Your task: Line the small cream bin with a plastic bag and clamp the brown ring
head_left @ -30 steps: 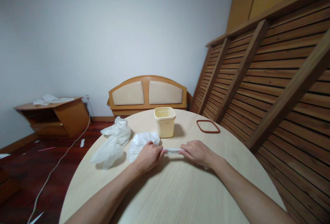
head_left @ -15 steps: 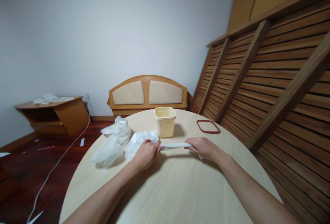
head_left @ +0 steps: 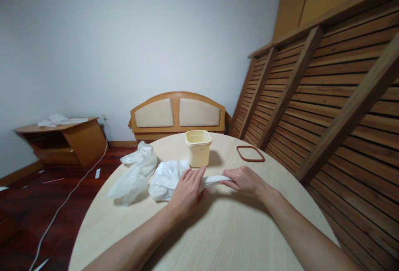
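Pinching with the curled fingers of the right hand [head_left: 245, 181] the twisted end of a white plastic bag [head_left: 163, 181], bunched on the surface [head_left: 243, 229] near the pale yellow container [head_left: 199, 154]. Covering part of the twist with the left hand [head_left: 188, 190], fingers straightened, nearly together; cannot tell whether gripping.

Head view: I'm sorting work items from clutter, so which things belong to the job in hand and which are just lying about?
In use: bunched white bag, touched by the left hand; twisted white strip, gripped by the right hand.
Seemingly just lying about: other plastic bag, cream container, reddish-brown ring, papers, cord.
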A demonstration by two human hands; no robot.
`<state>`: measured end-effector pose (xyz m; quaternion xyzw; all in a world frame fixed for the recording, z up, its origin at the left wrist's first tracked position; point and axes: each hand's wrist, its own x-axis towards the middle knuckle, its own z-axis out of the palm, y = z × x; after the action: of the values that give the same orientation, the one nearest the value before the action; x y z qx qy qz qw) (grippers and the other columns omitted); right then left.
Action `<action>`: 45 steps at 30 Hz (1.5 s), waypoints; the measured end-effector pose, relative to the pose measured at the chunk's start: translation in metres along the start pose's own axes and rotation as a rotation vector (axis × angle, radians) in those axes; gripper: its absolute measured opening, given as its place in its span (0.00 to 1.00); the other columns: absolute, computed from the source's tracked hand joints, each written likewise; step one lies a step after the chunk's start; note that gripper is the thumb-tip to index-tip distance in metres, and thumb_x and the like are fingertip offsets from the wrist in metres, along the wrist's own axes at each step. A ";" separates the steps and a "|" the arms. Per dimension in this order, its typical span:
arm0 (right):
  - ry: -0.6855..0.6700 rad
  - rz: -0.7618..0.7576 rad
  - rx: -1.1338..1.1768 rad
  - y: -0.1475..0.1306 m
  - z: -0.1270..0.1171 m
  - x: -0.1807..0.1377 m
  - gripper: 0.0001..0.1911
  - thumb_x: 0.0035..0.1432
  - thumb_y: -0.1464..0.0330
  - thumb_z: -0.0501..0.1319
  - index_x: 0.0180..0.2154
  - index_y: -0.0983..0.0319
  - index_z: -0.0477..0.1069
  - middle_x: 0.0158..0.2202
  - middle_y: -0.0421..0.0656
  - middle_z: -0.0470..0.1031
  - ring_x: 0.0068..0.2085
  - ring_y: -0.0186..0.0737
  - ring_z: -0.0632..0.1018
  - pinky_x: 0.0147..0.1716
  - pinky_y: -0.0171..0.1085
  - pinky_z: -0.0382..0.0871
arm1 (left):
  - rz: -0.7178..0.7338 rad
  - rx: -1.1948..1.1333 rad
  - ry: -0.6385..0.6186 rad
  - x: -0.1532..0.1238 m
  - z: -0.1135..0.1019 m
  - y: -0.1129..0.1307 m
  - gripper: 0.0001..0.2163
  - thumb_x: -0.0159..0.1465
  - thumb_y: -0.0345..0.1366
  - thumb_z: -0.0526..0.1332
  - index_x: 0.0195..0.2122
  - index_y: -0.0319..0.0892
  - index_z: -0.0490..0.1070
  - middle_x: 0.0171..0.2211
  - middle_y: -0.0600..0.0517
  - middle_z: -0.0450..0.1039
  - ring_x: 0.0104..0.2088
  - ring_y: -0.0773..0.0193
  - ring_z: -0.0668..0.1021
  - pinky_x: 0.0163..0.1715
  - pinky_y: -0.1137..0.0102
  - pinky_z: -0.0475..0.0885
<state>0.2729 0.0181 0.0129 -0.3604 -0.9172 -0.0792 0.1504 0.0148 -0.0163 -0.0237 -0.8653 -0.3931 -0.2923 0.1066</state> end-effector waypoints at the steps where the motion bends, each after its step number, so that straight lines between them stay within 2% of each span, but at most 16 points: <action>1: 0.004 -0.012 0.006 -0.002 0.000 0.000 0.18 0.69 0.58 0.55 0.33 0.61 0.74 0.27 0.43 0.79 0.27 0.39 0.77 0.27 0.36 0.54 | -0.006 -0.004 -0.031 0.001 0.003 0.002 0.28 0.69 0.34 0.56 0.68 0.38 0.48 0.53 0.39 0.74 0.54 0.52 0.76 0.59 0.52 0.66; 4: 0.010 -0.049 0.057 -0.005 -0.001 0.000 0.16 0.68 0.58 0.58 0.33 0.61 0.74 0.29 0.44 0.79 0.31 0.41 0.77 0.29 0.36 0.58 | -0.037 -0.015 -0.172 0.004 0.007 0.003 0.21 0.68 0.26 0.52 0.62 0.40 0.59 0.45 0.44 0.79 0.46 0.55 0.80 0.52 0.56 0.70; 7: -0.005 -0.037 0.188 -0.003 -0.004 -0.002 0.12 0.67 0.62 0.59 0.33 0.62 0.74 0.31 0.44 0.79 0.32 0.39 0.76 0.31 0.35 0.61 | -0.076 -0.025 -0.301 0.006 -0.001 0.004 0.13 0.67 0.25 0.52 0.50 0.42 0.68 0.39 0.47 0.80 0.39 0.56 0.81 0.41 0.63 0.72; 10: -0.029 -0.012 0.287 0.000 -0.007 -0.005 0.09 0.66 0.67 0.59 0.35 0.61 0.76 0.33 0.43 0.79 0.33 0.39 0.76 0.33 0.34 0.63 | -0.078 -0.026 -0.346 0.006 -0.012 0.006 0.06 0.68 0.34 0.55 0.43 0.41 0.69 0.33 0.47 0.79 0.31 0.57 0.80 0.32 0.67 0.70; 12: -0.045 0.005 0.285 0.000 -0.009 -0.006 0.07 0.65 0.69 0.59 0.37 0.60 0.76 0.35 0.43 0.80 0.35 0.40 0.77 0.34 0.35 0.63 | -0.044 -0.048 -0.340 0.006 -0.016 0.005 0.10 0.70 0.42 0.54 0.41 0.42 0.68 0.31 0.48 0.78 0.29 0.59 0.79 0.29 0.68 0.68; 14: -0.064 0.022 0.262 -0.001 -0.011 -0.006 0.07 0.65 0.69 0.59 0.37 0.59 0.77 0.36 0.43 0.80 0.36 0.40 0.77 0.33 0.35 0.62 | -0.023 -0.064 -0.337 0.006 -0.017 0.003 0.14 0.72 0.45 0.50 0.39 0.42 0.68 0.29 0.49 0.77 0.27 0.61 0.78 0.28 0.69 0.66; 17: -0.097 0.056 0.204 -0.006 -0.013 -0.005 0.09 0.65 0.66 0.59 0.37 0.58 0.77 0.34 0.43 0.81 0.33 0.40 0.78 0.30 0.35 0.58 | -0.034 -0.052 -0.356 0.007 -0.013 -0.004 0.17 0.74 0.43 0.45 0.36 0.42 0.69 0.27 0.49 0.76 0.25 0.63 0.76 0.26 0.70 0.64; 21: -0.084 0.079 0.036 -0.009 -0.015 -0.005 0.17 0.68 0.58 0.56 0.34 0.60 0.76 0.27 0.44 0.80 0.26 0.39 0.75 0.26 0.36 0.49 | -0.063 -0.005 -0.365 0.008 -0.010 -0.010 0.17 0.74 0.41 0.45 0.37 0.42 0.70 0.27 0.49 0.76 0.25 0.62 0.77 0.25 0.70 0.62; 26: -0.041 0.017 -0.038 -0.003 -0.010 -0.003 0.25 0.72 0.59 0.47 0.29 0.62 0.74 0.23 0.44 0.77 0.22 0.36 0.71 0.26 0.38 0.43 | -0.073 -0.007 -0.357 0.009 -0.012 -0.009 0.17 0.75 0.41 0.45 0.36 0.42 0.70 0.28 0.49 0.77 0.26 0.62 0.77 0.25 0.70 0.61; 30: -0.020 0.006 0.003 0.003 -0.007 -0.003 0.28 0.73 0.61 0.43 0.28 0.61 0.74 0.23 0.43 0.77 0.23 0.36 0.71 0.25 0.38 0.44 | -0.088 -0.046 -0.335 0.009 -0.015 -0.010 0.17 0.74 0.40 0.46 0.37 0.42 0.71 0.30 0.50 0.78 0.28 0.62 0.78 0.27 0.71 0.63; 36: -0.022 0.117 0.073 0.004 -0.004 -0.006 0.26 0.73 0.61 0.44 0.29 0.61 0.73 0.27 0.43 0.77 0.27 0.38 0.72 0.28 0.37 0.52 | -0.088 -0.084 -0.279 0.005 -0.017 -0.017 0.15 0.74 0.38 0.47 0.38 0.43 0.73 0.33 0.50 0.79 0.32 0.61 0.80 0.31 0.71 0.67; 39: 0.042 0.088 0.037 -0.001 -0.007 -0.004 0.23 0.71 0.57 0.49 0.33 0.62 0.74 0.33 0.46 0.78 0.34 0.43 0.75 0.36 0.39 0.61 | -0.104 -0.073 -0.278 0.005 -0.019 -0.017 0.14 0.73 0.36 0.48 0.38 0.43 0.73 0.33 0.50 0.79 0.33 0.61 0.80 0.32 0.71 0.67; 41: 0.126 0.046 0.033 -0.009 -0.010 -0.002 0.20 0.67 0.54 0.55 0.41 0.63 0.75 0.40 0.51 0.78 0.43 0.49 0.75 0.45 0.45 0.64 | -0.111 -0.060 -0.290 0.006 -0.020 -0.016 0.14 0.73 0.36 0.49 0.38 0.43 0.73 0.34 0.50 0.79 0.33 0.61 0.80 0.32 0.71 0.67; 45: 0.262 -0.026 0.099 -0.037 -0.010 0.004 0.29 0.63 0.54 0.61 0.59 0.63 0.66 0.56 0.55 0.73 0.56 0.56 0.72 0.57 0.56 0.62 | -0.085 -0.041 -0.312 0.007 -0.022 -0.011 0.13 0.73 0.35 0.50 0.36 0.43 0.72 0.34 0.49 0.79 0.33 0.61 0.80 0.32 0.71 0.67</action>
<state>0.2470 -0.0090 0.0221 -0.3270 -0.8971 -0.0824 0.2855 0.0009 -0.0134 -0.0023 -0.8848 -0.4350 -0.1666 0.0139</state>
